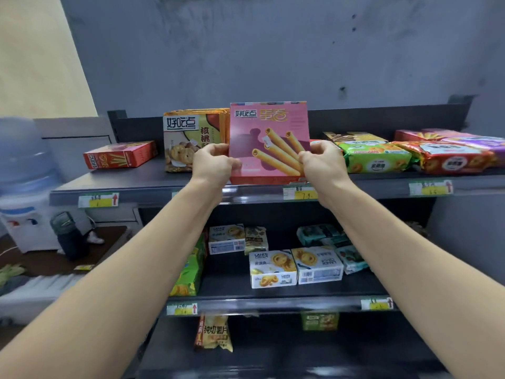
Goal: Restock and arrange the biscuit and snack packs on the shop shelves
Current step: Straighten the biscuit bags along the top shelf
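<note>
Status: mid-restock, one box in hand.

- Pink egg-roll box [269,143] is upright, face out, at the front of the top shelf [136,181], just right of the upright walnut biscuit boxes [188,138]. Can't tell if its base is down on the shelf or just above it.
- Left hand [216,162] is curled around the box's left edge and right hand [319,160] is clamped on its right edge. Both are grasping it, not released.

Done, by my read: the walnut boxes are faced up and the pink box is nearly placed.

Left to do:
- Red egg-roll box [120,155] lies flat and skewed at the left end, so it needs standing or squaring.
- Green biscuit pack [374,157], red-orange pack [448,157] and the packs behind them lie in a loose pile on the right.
- Middle shelf [273,299]: Landy butter cookie boxes [273,269] sit at mixed angles, one with its back out. The teal packs [322,235] are jumbled and a green box [191,269] leans at the left.
- Lower tier holds a crisp bag [214,333] and one green pack, with a lot of bare shelf.

Surface and room: dark metal gondola shelving with a clear price rail and green-yellow price tags [98,199]. The wall [273,50] behind is bare grey with scuffs and holes. A water dispenser [24,187] stands at far left, blurred, with clutter on the floor beside it.
</note>
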